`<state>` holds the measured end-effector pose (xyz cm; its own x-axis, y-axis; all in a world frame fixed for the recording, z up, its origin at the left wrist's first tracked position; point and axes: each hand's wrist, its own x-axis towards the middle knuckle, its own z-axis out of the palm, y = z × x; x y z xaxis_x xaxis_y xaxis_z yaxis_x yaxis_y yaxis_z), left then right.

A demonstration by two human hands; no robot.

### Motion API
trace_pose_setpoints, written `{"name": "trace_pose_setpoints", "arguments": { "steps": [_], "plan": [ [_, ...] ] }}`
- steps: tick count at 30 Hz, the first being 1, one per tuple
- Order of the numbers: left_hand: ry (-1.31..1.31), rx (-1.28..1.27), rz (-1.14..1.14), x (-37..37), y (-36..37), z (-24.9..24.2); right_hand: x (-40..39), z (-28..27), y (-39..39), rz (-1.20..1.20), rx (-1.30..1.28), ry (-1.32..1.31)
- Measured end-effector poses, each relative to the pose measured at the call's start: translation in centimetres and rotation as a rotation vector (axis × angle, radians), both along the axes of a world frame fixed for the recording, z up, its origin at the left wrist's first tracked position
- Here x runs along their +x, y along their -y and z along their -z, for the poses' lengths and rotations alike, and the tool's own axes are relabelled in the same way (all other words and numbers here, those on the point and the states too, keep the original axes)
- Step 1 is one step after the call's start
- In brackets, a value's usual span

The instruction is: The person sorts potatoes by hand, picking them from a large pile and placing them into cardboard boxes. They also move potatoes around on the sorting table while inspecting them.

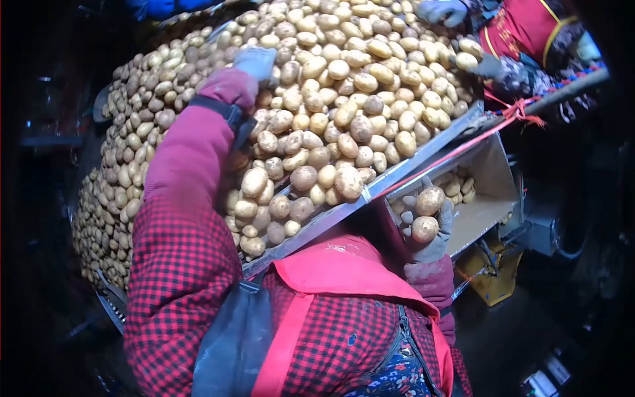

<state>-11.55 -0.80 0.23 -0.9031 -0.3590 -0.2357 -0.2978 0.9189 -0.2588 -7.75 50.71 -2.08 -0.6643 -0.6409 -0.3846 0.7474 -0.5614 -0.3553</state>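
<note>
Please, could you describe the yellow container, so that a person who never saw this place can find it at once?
Start from the big potato pile and its straight metal edge. Just below the right part of this edge in the picture is an open box with some potatoes inside. The yellow container appears just below that box, set apart by its strong yellow against the box's pale brown.

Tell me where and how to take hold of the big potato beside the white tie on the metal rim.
Probably best to pinch the big potato across its rounded sides, from above: its top is exposed, while neighbouring potatoes and the metal rim crowd it.
</note>
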Motion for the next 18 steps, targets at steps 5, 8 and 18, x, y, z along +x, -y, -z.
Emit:
{"name": "trace_pose_setpoints", "arguments": {
  "steps": [5,8,18],
  "plan": [
    [0.061,-0.121,0.013,1.2,-1.6,0.2,-0.3,0.5,-1.9,0.049,-0.103,0.002],
    [0.136,-0.028,-0.050,1.8,-2.3,-2.1,-1.0,0.5,-2.0,0.063,-0.094,-0.031],
    [-0.789,1.672,-0.445,6.8,-3.8,-1.1,-1.6,-1.4,0.0,0.040,0.071,-0.070]
  ]
}}
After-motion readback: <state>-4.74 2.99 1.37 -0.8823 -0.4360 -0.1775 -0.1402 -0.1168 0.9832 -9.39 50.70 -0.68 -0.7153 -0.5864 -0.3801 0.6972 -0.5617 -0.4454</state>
